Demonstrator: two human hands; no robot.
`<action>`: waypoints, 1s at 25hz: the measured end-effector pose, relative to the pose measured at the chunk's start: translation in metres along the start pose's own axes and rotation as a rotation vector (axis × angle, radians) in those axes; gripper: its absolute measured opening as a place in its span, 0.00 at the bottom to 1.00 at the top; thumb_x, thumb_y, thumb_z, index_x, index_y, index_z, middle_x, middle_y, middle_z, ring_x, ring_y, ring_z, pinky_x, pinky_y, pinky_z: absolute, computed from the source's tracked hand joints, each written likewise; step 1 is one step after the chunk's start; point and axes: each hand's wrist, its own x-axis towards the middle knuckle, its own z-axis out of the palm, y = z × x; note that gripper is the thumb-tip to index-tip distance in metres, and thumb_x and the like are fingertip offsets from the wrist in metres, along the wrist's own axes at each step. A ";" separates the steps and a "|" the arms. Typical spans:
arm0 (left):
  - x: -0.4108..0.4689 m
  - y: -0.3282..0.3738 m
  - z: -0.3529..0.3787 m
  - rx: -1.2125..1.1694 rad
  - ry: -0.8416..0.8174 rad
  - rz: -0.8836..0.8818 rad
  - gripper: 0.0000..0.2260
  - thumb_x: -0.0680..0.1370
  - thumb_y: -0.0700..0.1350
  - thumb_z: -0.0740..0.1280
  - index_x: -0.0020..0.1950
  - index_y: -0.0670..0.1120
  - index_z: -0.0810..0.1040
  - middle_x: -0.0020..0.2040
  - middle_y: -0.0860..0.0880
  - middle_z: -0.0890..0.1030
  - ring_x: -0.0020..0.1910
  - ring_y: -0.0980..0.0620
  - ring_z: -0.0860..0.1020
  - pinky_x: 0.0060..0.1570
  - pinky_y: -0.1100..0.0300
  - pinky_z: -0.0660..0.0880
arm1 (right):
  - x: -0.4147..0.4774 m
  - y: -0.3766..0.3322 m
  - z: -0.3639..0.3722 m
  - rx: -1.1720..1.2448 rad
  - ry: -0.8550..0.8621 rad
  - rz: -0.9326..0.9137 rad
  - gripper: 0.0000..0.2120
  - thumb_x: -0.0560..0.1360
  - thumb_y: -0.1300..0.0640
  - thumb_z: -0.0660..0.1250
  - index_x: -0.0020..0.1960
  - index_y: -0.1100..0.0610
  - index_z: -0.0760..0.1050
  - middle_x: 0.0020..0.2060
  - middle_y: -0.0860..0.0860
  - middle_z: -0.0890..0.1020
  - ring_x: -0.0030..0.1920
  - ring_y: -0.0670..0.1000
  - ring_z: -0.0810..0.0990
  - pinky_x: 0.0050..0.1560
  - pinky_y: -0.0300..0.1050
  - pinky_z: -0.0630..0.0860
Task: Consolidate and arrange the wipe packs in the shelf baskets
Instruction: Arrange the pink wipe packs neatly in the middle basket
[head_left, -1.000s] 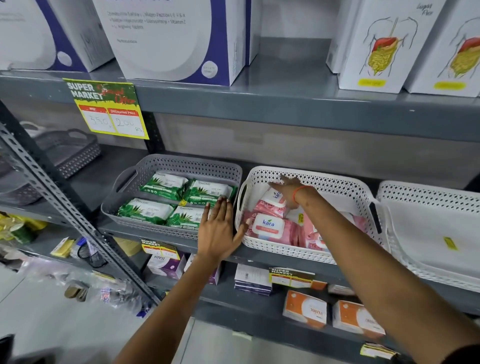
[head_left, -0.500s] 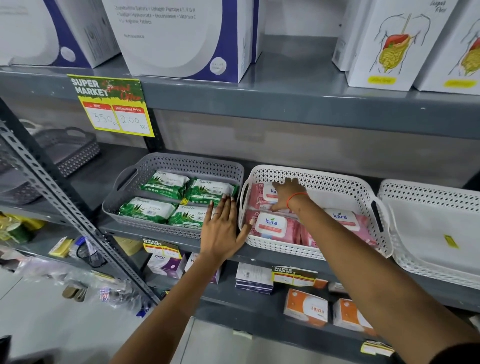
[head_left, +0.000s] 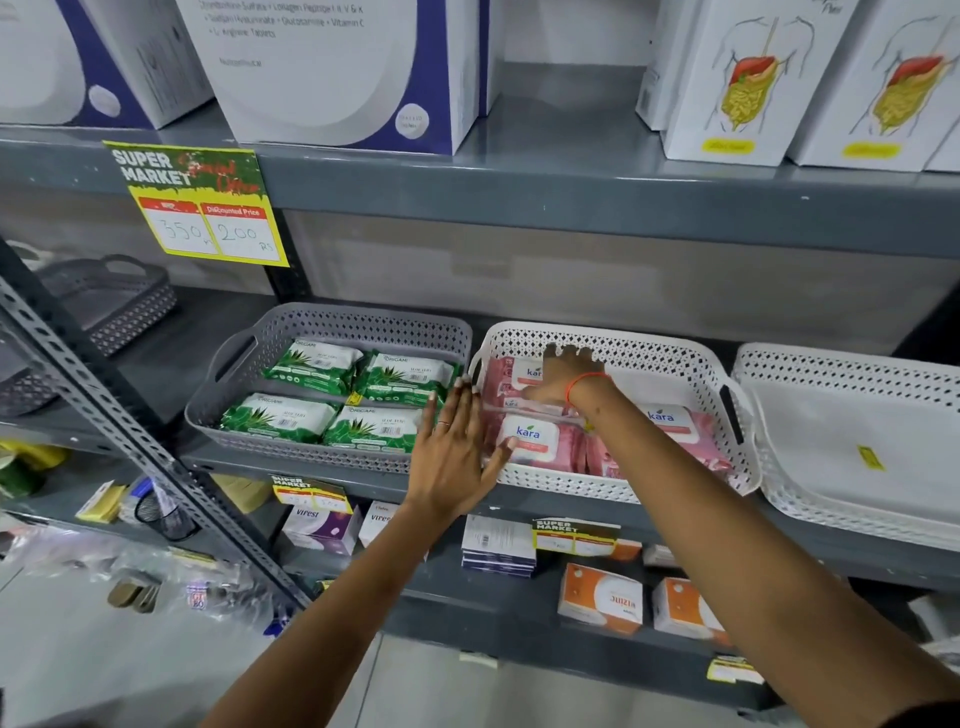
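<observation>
A grey basket (head_left: 332, 318) on the middle shelf holds several green aloe wipe packs (head_left: 311, 365) laid flat. Next to it on the right, a white basket (head_left: 654, 345) holds pink Kara wipe packs: one at the front left (head_left: 530, 440), one on the right (head_left: 670, 423) and one at the back left (head_left: 522, 371). My right hand (head_left: 563, 376) lies palm down on the back left pack, fingers reaching the basket's rear wall. My left hand (head_left: 457, 447) is flat and spread against the white basket's front left corner, thumb on its rim.
Another white basket (head_left: 831, 366) sits at the right with only a small yellow sticker inside. A dark grey basket (head_left: 119, 301) stands far left behind a slanted metal upright (head_left: 104, 395). Large boxes (head_left: 337, 67) fill the shelf above; small boxes (head_left: 600, 597) line the shelf below.
My right hand carried a pink pack from mid-basket to the back left corner and now rests on it there. My left hand slid a little right, onto the white basket's corner.
</observation>
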 end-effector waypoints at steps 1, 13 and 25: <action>0.000 0.013 0.000 -0.010 -0.017 0.043 0.39 0.75 0.66 0.34 0.76 0.40 0.46 0.77 0.42 0.48 0.76 0.47 0.45 0.74 0.47 0.40 | -0.010 0.006 -0.009 0.014 0.012 -0.004 0.30 0.71 0.42 0.66 0.65 0.61 0.71 0.62 0.62 0.77 0.61 0.61 0.76 0.65 0.54 0.74; 0.013 0.073 0.015 -0.034 -0.086 0.127 0.41 0.73 0.67 0.33 0.76 0.41 0.50 0.77 0.44 0.53 0.76 0.48 0.49 0.74 0.47 0.47 | -0.047 0.128 -0.007 0.086 -0.034 -0.015 0.42 0.67 0.55 0.74 0.75 0.49 0.56 0.72 0.58 0.65 0.70 0.60 0.66 0.69 0.53 0.70; 0.011 0.074 0.013 0.002 -0.060 0.124 0.40 0.74 0.66 0.35 0.75 0.40 0.56 0.76 0.43 0.59 0.76 0.50 0.53 0.73 0.50 0.47 | -0.013 0.131 0.027 0.096 0.032 0.023 0.41 0.68 0.55 0.73 0.76 0.52 0.56 0.73 0.58 0.63 0.72 0.60 0.62 0.71 0.53 0.64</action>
